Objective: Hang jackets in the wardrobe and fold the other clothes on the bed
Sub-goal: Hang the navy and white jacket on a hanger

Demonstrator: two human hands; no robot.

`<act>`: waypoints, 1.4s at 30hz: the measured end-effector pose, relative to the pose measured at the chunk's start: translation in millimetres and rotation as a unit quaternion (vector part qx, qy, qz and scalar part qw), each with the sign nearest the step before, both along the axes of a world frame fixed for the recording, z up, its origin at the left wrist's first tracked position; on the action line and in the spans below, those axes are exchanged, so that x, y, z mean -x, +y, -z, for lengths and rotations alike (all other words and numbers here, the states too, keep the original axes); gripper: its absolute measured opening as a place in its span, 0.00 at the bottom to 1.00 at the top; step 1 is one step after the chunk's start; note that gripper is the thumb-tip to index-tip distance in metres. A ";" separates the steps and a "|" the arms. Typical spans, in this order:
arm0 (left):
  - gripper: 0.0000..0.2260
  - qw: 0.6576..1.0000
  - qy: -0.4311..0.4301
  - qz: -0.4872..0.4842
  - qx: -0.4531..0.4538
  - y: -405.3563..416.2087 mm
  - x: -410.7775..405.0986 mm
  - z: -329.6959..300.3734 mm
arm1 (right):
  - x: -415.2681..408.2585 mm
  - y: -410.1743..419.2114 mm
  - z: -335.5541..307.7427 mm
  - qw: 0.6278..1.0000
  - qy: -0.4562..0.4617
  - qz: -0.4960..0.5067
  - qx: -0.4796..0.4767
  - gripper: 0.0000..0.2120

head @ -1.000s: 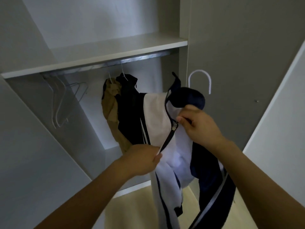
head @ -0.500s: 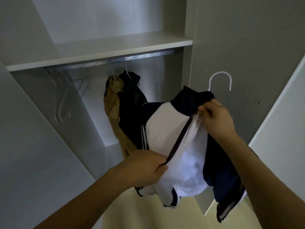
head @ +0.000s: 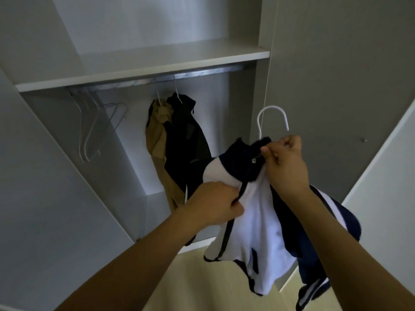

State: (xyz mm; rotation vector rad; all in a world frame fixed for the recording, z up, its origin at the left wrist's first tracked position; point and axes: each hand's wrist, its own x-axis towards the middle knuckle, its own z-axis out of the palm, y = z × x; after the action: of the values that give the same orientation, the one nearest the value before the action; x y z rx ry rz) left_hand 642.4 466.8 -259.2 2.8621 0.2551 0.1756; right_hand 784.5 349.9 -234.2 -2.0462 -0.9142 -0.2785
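Note:
A navy and white zip jacket (head: 256,223) hangs on a white hanger whose hook (head: 272,118) sticks up above its collar. My right hand (head: 285,162) pinches the zipper pull at the collar. My left hand (head: 215,204) grips the jacket's front lower down along the zip. The jacket is in front of the open wardrobe, right of the metal rail (head: 157,80). A tan jacket (head: 159,144) and a black jacket (head: 186,140) hang on that rail.
Several bare wire hangers (head: 94,129) hang at the rail's left end. A white shelf (head: 143,72) runs above the rail. The wardrobe's grey side panel (head: 336,86) is on the right, an open door (head: 45,198) on the left. Pale wooden floor (head: 197,277) lies below.
My right hand has drawn the zipper pull up from mid-chest to the collar, closing the jacket's front. The jacket and hanger have shifted right and lower.

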 end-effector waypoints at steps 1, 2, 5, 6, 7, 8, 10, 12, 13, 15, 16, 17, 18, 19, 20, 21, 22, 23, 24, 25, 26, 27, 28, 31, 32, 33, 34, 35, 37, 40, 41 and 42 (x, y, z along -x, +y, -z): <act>0.16 1.000 0.019 0.023 -0.002 0.9 6.3 -1.1 | -0.5 -0.4 1.4 1.000 0.005 0.007 -0.003 0.10; 0.16 0.999 0.036 0.035 -0.006 2.4 11.2 -3.0 | 0.6 -0.1 3.7 1.000 0.008 0.000 -0.002 0.10; 0.16 0.997 0.067 0.029 -0.034 12.1 15.2 -6.5 | 5.1 3.6 6.9 0.998 0.042 -0.044 -0.016 0.09; 0.15 0.999 0.044 0.014 -0.023 16.4 15.3 -8.3 | 4.2 4.5 5.1 0.996 0.061 -0.059 -0.026 0.09; 0.14 1.000 0.001 -0.018 0.009 22.4 14.1 -7.9 | 3.2 4.1 2.1 0.993 0.077 -0.076 -0.039 0.09; 0.14 0.996 -0.049 -0.063 0.042 30.0 11.8 -5.8 | 2.1 2.5 -1.4 0.990 0.089 -0.094 -0.049 0.09; 0.22 0.984 -0.071 -0.155 0.060 48.1 3.5 0.9 | 1.9 -1.3 -6.9 0.985 0.091 -0.131 -0.066 0.10; 0.25 0.976 0.004 -0.189 0.105 58.4 -6.9 8.0 | 2.8 -3.0 -8.9 0.981 0.081 -0.157 -0.076 0.12; 0.21 0.968 0.027 -0.190 0.159 60.1 -10.2 10.1 | 2.6 -3.8 -9.3 0.978 0.090 -0.167 -0.085 0.11; 0.11 0.944 0.009 -0.195 0.265 56.8 -11.5 11.2 | -0.2 -8.7 -10.2 0.960 0.155 -0.195 -0.125 0.09; 0.10 0.938 -0.029 -0.198 0.282 56.8 -10.1 12.8 | -2.8 -12.9 -11.4 0.950 0.195 -0.207 -0.131 0.08; 0.10 0.935 -0.071 -0.204 0.281 57.8 -6.3 14.9 | -5.9 -17.3 -13.5 0.945 0.219 -0.217 -0.104 0.07; 0.10 0.933 -0.112 -0.212 0.270 58.4 -2.6 14.3 | -11.3 -21.8 -14.6 0.951 0.218 -0.214 -0.040 0.12; 0.10 0.931 -0.146 -0.218 0.253 60.0 1.3 11.7 | -16.2 -24.3 -16.6 0.957 0.199 -0.207 0.048 0.17; 0.10 0.931 -0.167 -0.220 0.239 61.4 5.1 7.1 | -20.7 -25.1 -17.9 0.955 0.176 -0.193 0.139 0.21; 0.09 0.933 -0.167 -0.219 0.233 64.7 6.5 2.9 | -25.0 -24.7 -19.2 0.948 0.154 -0.178 0.213 0.19; 0.09 0.938 -0.142 -0.214 0.235 67.3 7.9 -3.3 | -28.3 -22.7 -19.1 0.939 0.146 -0.165 0.263 0.14; 0.09 0.944 -0.103 -0.205 0.237 70.1 9.6 -8.4 | -29.6 -20.3 -17.9 0.933 0.147 -0.157 0.289 0.10; 0.09 0.949 -0.060 -0.194 0.240 71.1 11.6 -13.8 | -31.3 -17.8 -15.3 0.932 0.157 -0.158 0.287 0.11; 0.08 0.951 -0.027 -0.190 0.242 72.4 13.7 -18.5 | -31.7 -15.8 -12.9 0.935 0.173 -0.161 0.265 0.12; 0.08 0.949 -0.014 -0.193 0.247 74.3 17.2 -21.3 | -31.3 -13.8 -9.8 0.939 0.190 -0.165 0.233 0.12; 0.09 0.945 -0.019 -0.200 0.257 75.4 21.5 -23.8 | -29.2 -12.6 -8.5 0.943 0.200 -0.171 0.205 0.12; 0.10 0.941 -0.039 -0.207 0.267 76.9 26.0 -25.4 | -29.2 -10.5 -7.2 0.946 0.202 -0.171 0.189 0.12; 0.12 0.934 -0.118 -0.253 0.222 78.5 35.6 -30.2 | -37.6 -2.3 -3.5 0.954 0.156 -0.143 0.211 0.11; 0.11 0.934 -0.131 -0.259 0.210 77.7 37.3 -32.5 | -40.4 2.6 -3.2 0.955 0.144 -0.137 0.222 0.10; 0.10 0.936 -0.126 -0.254 0.211 76.7 39.4 -35.5 | -42.3 8.8 -4.0 0.954 0.139 -0.138 0.226 0.09; 0.09 0.938 -0.105 -0.243 0.223 77.8 41.6 -36.6 | -43.5 15.9 -4.9 0.955 0.139 -0.143 0.221 0.09; 0.09 0.941 -0.071 -0.235 0.233 79.9 44.9 -38.9 | -43.2 22.6 -5.6 0.958 0.142 -0.146 0.202 0.09; 0.09 0.940 0.024 -0.237 0.246 91.1 56.1 -42.9 | -43.1 35.7 -3.7 0.971 0.151 -0.139 0.124 0.09; 0.12 0.906 0.137 -0.276 0.291 105.8 85.3 -45.6 | -37.4 59.2 -3.9 0.976 0.145 -0.146 0.070 0.09; 0.14 0.900 0.152 -0.276 0.300 106.6 93.6 -46.4 | -35.4 70.0 -4.8 0.975 0.133 -0.158 0.084 0.09; 0.13 0.899 0.151 -0.275 0.305 108.1 102.0 -46.1 | -33.3 81.4 -5.9 0.973 0.118 -0.172 0.101 0.10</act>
State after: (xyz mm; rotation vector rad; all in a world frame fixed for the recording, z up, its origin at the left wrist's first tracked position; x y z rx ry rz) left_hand 540.4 575.0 -213.1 2.1151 0.9880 -0.2172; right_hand 817.8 431.3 -228.3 -2.0040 -1.1606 0.2509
